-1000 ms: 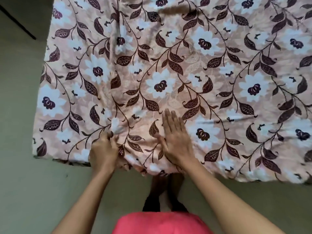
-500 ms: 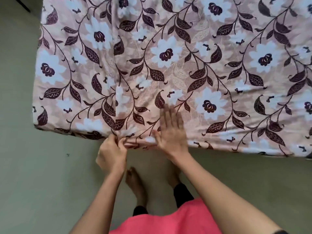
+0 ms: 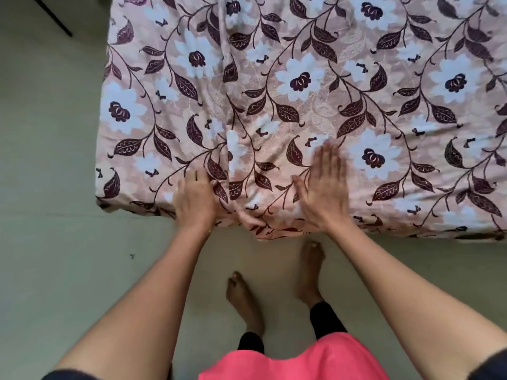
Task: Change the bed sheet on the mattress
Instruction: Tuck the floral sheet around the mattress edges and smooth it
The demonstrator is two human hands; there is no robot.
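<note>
Mostly the risk lies at the near edge, where the bed sheet (image 3: 301, 105) is gathered between the two hands. The left hand (image 3: 196, 198) has its fingers bent down into the cloth beside a long pleat (image 3: 227, 149) and looks to be gripping it. The right hand (image 3: 323, 187), blurred, lies flat with straight fingers pressing on the sheet and holds nothing.

If the left hand pulls harder than the flat hand pins, the cloth will likely slide toward the near left and drag the far part askew. The pleat running away toward the far side could also be pressed in as a crease instead of smoothed out. A loose bunch of cloth (image 3: 260, 226) hangs over the near edge between the hands. Left untucked, it could work free or catch a foot, since the bare feet (image 3: 310, 272) stand just beside it.

The sheet, pink with white flowers and dark leaves, is spread over the whole top of the mattress, which is hidden beneath it. Its left and near borders drop over the sides, and small ripples show near the hands. Below is a pale greenish floor (image 3: 55, 270) that looks smooth and could be slippery for bare feet. A dark strip (image 3: 52, 15) crosses the far left corner; what it is cannot be told.
</note>
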